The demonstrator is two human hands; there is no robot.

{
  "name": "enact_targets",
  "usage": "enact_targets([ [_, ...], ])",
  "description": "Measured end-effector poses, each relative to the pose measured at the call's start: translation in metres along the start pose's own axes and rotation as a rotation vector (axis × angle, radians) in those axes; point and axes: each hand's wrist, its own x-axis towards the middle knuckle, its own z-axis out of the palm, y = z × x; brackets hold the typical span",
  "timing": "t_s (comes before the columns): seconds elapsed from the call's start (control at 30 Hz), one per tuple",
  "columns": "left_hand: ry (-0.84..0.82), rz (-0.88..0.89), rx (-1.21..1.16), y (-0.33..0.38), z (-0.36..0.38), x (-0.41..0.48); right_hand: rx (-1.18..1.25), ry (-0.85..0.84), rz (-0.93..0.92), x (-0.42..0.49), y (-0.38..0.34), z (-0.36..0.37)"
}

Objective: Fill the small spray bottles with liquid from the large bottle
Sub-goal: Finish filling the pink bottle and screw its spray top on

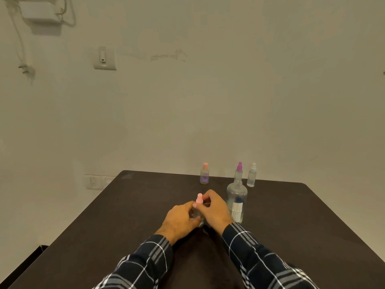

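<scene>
pink-capped spray bottle (199,199) upright, large bottle (237,202) beside

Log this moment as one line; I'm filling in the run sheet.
left hand: holds pink-capped spray bottle; right hand: pinches its top; large bottle: upright beside right hand; pouring: none

Pink cap (199,197), plaid sleeves (256,255), dark table (312,226)
</scene>
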Motion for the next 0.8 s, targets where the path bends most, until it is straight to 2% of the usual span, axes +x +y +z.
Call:
enact_targets([
  [0.27, 0.004, 0.014, 0.006, -0.002, 0.001, 0.001, -0.046, 0.055, 0.032, -0.004, -0.007, 0.004],
  [0.4, 0.019, 0.031, 0.012, -0.002, 0.0, 0.001, -0.139, 0.109, -0.112, -0.025, -0.004, -0.001],
  [0.5, 0.012, 0.035, 0.031, -0.003, -0.001, 0.001, -0.211, 0.257, -0.184, -0.045, 0.008, -0.012],
  [0.67, 0.02, 0.031, 0.07, -0.001, -0.001, -0.001, -0.08, 0.646, 0.041, -0.059, 0.026, -0.042],
  [0.73, 0.025, 0.033, 0.073, 0.0, -0.001, -0.002, -0.092, 0.667, 0.108, -0.052, 0.03, -0.051],
  [0.8, 0.021, 0.032, 0.065, -0.001, -0.001, -0.001, -0.022, 0.592, 0.173, -0.038, 0.034, -0.059],
])
